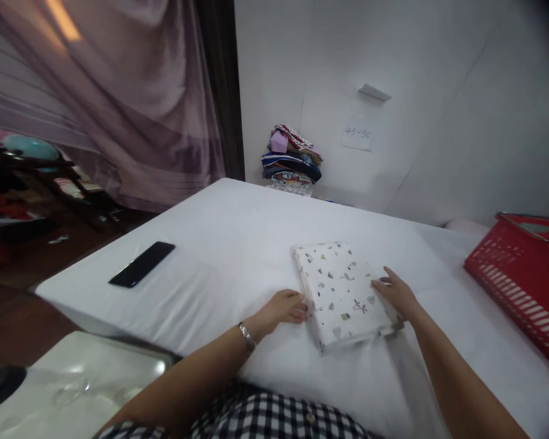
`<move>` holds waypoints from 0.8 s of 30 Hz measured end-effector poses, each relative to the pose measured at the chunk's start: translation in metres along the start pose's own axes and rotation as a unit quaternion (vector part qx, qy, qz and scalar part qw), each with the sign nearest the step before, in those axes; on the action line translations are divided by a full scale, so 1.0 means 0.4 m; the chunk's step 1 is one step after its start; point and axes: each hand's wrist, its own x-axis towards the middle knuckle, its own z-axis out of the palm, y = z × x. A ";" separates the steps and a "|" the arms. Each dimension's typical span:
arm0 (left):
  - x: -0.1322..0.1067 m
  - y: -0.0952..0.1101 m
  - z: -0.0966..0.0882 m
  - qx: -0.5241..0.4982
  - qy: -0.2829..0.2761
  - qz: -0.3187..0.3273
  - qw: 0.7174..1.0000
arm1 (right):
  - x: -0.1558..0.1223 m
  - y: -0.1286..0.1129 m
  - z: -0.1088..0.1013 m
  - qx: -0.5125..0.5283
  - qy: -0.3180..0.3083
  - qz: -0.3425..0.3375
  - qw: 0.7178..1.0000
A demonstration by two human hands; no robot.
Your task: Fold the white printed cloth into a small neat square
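Observation:
A folded white cloth (343,289) with small printed animals, plants and hearts lies flat in front of me, stacked in several layers. At its left edge is my left hand (287,306), fingers loosely bent and apart, the tips touching or very near the fold. My right hand (396,295) rests over the right edge with its fingers spread, and some fingertips lie on the cloth. Neither hand grips the cloth. Under it, a white sheet (238,244) covers the bed-like surface.
To the left on the sheet lies a black phone-like slab (143,264). A red plastic basket (521,280) stands at the right. By the wall is a pile of folded clothes (293,161). A pale plastic lid or box (82,378) sits at lower left, below a purple curtain (165,103).

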 end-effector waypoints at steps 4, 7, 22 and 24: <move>0.023 0.023 -0.007 0.018 0.065 0.050 0.996 | -0.051 -0.103 0.030 -0.098 0.045 -0.212 0.971; 0.057 0.044 -0.014 0.059 0.095 0.079 0.991 | -0.115 -0.192 0.093 -0.078 0.006 -0.347 0.935; 0.248 0.141 -0.071 0.399 0.267 0.204 0.853 | -0.164 -0.170 0.267 -0.172 -0.111 -0.364 0.908; 0.262 0.142 -0.073 0.432 0.266 0.213 0.835 | -0.164 -0.172 0.267 -0.173 -0.112 -0.365 0.908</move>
